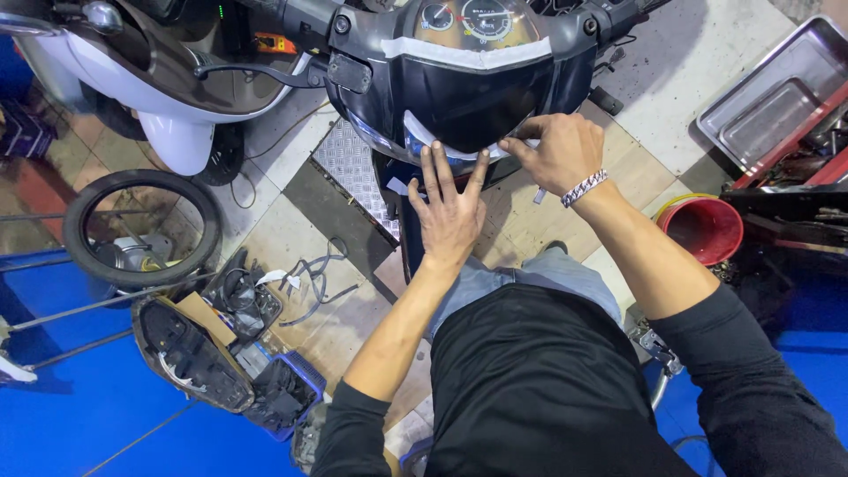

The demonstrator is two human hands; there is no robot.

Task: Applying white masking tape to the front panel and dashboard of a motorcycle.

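Observation:
A dark scooter head cover [468, 88] with round gauges on top fills the upper middle. A pale strip of film or tape [424, 140] runs along its lower edge. My left hand [449, 208] lies flat with fingers spread, its fingertips pressing on that lower edge. My right hand [556, 152], with a metal chain bracelet on the wrist, pinches the strip's right end between thumb and fingers. My black shirt and jeans show below.
A white scooter [150, 88] stands at upper left. A loose tyre [141, 225] and a removed seat [190, 353] with parts lie on the floor at left. A red bucket [704, 228] and metal trays [777, 97] sit at right. Blue floor mats [88, 415] border both sides.

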